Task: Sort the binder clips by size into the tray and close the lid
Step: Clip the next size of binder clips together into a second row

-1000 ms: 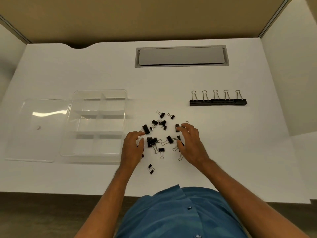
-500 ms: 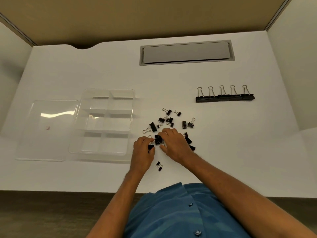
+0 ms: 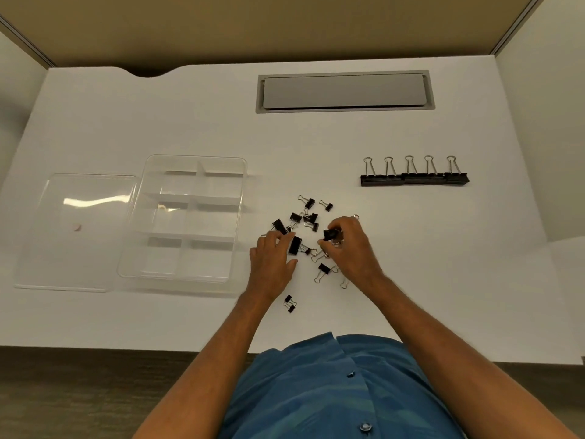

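Several small and medium black binder clips (image 3: 308, 217) lie scattered on the white table, right of a clear divided tray (image 3: 240, 198). The tray's clear lid (image 3: 76, 232) lies flat to its left. My right hand (image 3: 351, 248) pinches a black binder clip (image 3: 330, 235) between thumb and fingers. My left hand (image 3: 272, 264) rests on the table among the clips, its fingertips beside a medium clip (image 3: 295, 245); what it holds, if anything, is hidden. Two joined small clips (image 3: 289, 304) lie nearer me.
A row of large black binder clips (image 3: 414, 179) lies at the right, apart from the pile. A grey cable hatch (image 3: 345, 91) is set into the table at the back. Partition walls stand at both sides. The table's front edge runs just before my body.
My right hand has moved right, away from my left, and lifted a clip out of the pile. My left hand has stayed near the pile's left side.
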`<state>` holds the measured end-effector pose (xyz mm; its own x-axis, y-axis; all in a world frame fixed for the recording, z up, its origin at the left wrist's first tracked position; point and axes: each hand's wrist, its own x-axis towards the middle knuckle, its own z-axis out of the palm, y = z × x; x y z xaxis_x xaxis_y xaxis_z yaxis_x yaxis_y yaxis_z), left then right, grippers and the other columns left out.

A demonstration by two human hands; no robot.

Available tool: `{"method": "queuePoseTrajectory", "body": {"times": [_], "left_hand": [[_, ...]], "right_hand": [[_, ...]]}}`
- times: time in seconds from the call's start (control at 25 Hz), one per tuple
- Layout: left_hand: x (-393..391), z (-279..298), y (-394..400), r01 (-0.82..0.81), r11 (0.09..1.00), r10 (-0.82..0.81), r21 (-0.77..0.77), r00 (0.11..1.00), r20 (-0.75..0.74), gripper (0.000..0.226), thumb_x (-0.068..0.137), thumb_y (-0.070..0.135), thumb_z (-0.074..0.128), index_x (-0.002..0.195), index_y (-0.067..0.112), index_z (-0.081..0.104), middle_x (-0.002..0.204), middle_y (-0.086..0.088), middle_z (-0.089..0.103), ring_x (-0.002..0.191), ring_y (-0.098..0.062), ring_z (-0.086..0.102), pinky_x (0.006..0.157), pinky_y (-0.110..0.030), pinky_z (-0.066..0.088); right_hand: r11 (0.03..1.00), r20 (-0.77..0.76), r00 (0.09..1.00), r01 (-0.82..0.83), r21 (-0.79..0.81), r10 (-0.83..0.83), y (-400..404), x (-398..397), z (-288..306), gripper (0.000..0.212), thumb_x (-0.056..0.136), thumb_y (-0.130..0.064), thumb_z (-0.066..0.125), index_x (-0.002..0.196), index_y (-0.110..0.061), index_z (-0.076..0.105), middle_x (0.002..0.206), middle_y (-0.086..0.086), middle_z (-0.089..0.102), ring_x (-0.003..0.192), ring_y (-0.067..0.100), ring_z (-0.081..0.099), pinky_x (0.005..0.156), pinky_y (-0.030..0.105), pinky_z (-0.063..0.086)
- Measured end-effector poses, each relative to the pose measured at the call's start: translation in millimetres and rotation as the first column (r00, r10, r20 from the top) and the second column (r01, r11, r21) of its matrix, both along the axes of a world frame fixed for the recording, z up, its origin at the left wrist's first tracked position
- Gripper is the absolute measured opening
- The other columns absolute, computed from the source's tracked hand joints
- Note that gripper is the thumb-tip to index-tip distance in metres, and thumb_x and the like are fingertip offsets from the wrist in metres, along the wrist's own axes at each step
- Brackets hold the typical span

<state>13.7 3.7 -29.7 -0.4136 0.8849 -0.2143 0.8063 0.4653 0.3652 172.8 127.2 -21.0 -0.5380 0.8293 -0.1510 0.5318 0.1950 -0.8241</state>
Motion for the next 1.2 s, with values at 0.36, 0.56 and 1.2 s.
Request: {"method": "queuePoseTrajectory", "body": {"times": [0.36, 0.56, 1.2], "left_hand": [[-2, -3, 17, 0.059, 0.998, -0.058, 0.027, 0.998, -0.021, 0.043, 0.088, 0.022, 0.069, 0.129, 0.023, 0.055, 0.125, -0.004, 0.050, 0.113, -0.024, 0.048, 0.091, -0.037, 0.035], [11, 5, 17, -0.121, 0.987, 0.100, 0.103, 0.977, 0.187, 0.041, 0.084, 0.032, 0.074, 0.118, 0.022, 0.053, 0.114, 0.006, 0.055, 0.105, -0.016, 0.052, 0.089, -0.031, 0.033], [140, 20, 158, -0.159, 0.982, 0.112, 0.099, 0.921, 0.372, 0.038, 0.083, 0.054, 0.070, 0.103, 0.024, 0.056, 0.096, 0.010, 0.057, 0.088, -0.008, 0.055, 0.070, -0.021, 0.043]], "right_hand": [[0.901, -0.039, 0.908, 0.407, -0.149, -0.417, 38, 79, 7, 0.009, 0.099, -0.030, 0.061, 0.102, -0.021, 0.058, 0.086, 0.001, 0.068, 0.074, 0.019, 0.068, 0.060, 0.023, 0.050], [0.850, 0.022, 0.860, 0.506, -0.146, -0.509, 61, 115, 2, 0.010, 0.100, -0.021, 0.056, 0.108, -0.019, 0.063, 0.091, -0.001, 0.071, 0.082, 0.007, 0.069, 0.064, 0.014, 0.047], [0.982, 0.225, 0.956, 0.172, 0.080, -0.186, 118, 167, -15, 0.026, 0.090, -0.001, 0.062, 0.108, -0.020, 0.064, 0.105, -0.007, 0.056, 0.100, 0.009, 0.049, 0.086, 0.014, 0.040]]}}
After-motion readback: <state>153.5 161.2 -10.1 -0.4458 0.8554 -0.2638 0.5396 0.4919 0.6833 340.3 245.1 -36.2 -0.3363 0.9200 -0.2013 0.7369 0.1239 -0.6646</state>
